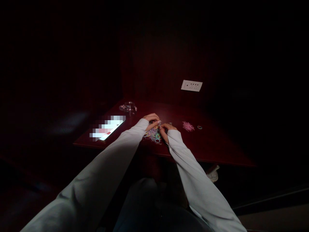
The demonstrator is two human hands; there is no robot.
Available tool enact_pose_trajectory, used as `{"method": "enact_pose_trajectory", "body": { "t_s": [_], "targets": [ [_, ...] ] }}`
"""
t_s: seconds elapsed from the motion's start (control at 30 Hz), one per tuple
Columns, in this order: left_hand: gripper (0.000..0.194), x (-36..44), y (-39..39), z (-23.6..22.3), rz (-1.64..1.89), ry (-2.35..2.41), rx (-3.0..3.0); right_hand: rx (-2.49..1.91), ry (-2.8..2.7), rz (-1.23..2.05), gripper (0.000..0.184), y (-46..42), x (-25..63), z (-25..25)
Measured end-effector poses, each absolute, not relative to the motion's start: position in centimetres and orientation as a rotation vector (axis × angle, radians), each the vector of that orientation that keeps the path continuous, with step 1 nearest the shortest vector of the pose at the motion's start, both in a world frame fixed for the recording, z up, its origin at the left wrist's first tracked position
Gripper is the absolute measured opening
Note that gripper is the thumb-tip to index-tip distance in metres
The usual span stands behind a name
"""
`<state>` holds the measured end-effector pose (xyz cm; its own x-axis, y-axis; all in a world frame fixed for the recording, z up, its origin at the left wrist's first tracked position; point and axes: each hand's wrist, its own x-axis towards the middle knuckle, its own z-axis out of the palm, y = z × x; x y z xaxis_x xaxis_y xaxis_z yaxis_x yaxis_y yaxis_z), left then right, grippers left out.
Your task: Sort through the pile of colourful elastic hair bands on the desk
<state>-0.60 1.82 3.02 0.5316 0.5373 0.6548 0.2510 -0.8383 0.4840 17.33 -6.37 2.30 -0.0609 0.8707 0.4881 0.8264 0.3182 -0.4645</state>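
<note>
A loose pile of small multicoloured elastic bands lies on the dark red desk, purple, yellow and green among them. Over its far left side is my left hand, fingers bent and thumb reaching toward the right hand. My right hand closes in from the pile's right side, its fingertips almost meeting those of the left. Both hands are pinched around something too small to make out in this dim light. To the right sit a separate heap of pink bands and a single coloured ring.
A phone or tablet with a bright screen stands or lies at the left of the desk. Behind it is a clear glass container. A white socket plate is on the back wall. A pale object shows below the desk edge.
</note>
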Motion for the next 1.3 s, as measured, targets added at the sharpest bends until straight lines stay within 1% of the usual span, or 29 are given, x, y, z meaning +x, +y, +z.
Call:
{"method": "enact_pose_trajectory", "body": {
  "t_s": [0.43,0.67,0.93,1.13,1.3],
  "targets": [
    [0.043,-0.6,1.8,3.0,1.185,0.66,2.484,-1.544,-1.872,0.015,0.019,-6.0,17.7,2.0],
    [0.045,-0.7,2.0,2.8,1.177,0.637,2.496,-1.584,-1.823,-0.018,0.022,-6.2,17.6,2.3],
    [0.048,-0.1,2.3,2.1,1.28,0.67,2.426,-1.549,-1.819,0.024,0.028,-6.8,18.2,3.0],
    [0.042,-0.6,2.0,3.0,1.274,0.614,2.436,-1.608,-1.923,-0.021,0.02,-7.1,17.2,3.0],
    [0.037,-0.7,1.9,3.1,1.251,0.646,2.441,-1.592,-1.883,-0.079,0.025,-6.9,17.2,3.0]
  ]
}}
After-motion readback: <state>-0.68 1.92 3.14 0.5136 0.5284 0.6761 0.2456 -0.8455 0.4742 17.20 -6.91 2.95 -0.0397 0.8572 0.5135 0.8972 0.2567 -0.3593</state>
